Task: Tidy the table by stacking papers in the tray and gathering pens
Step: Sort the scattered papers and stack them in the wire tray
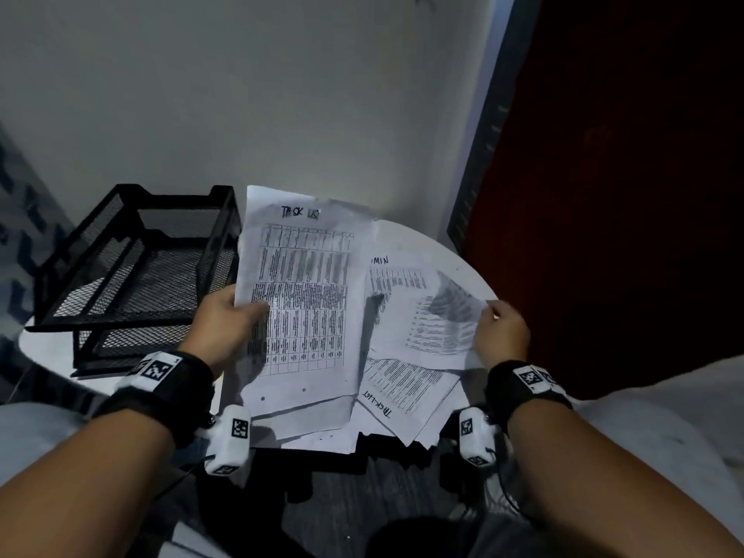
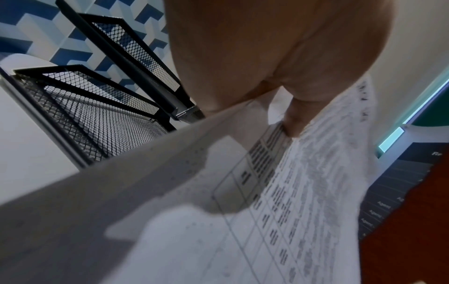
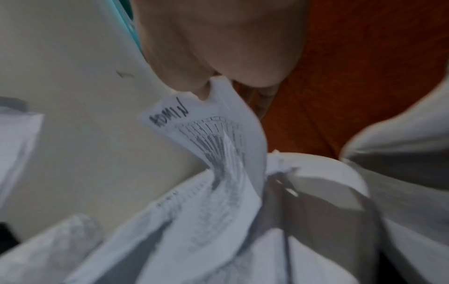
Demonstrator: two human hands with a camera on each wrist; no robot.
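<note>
A printed table sheet headed "TASK LIST" is lifted above the white desk, pinched by the left hand; the right hand pinches an "ADMIN" sheet curling upward; black mesh tray stands left.

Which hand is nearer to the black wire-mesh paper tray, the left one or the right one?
Left. The left hand grips a printed sheet right beside the black wire-mesh paper tray. The right hand pinches another sheet across the table, far from it.
</note>
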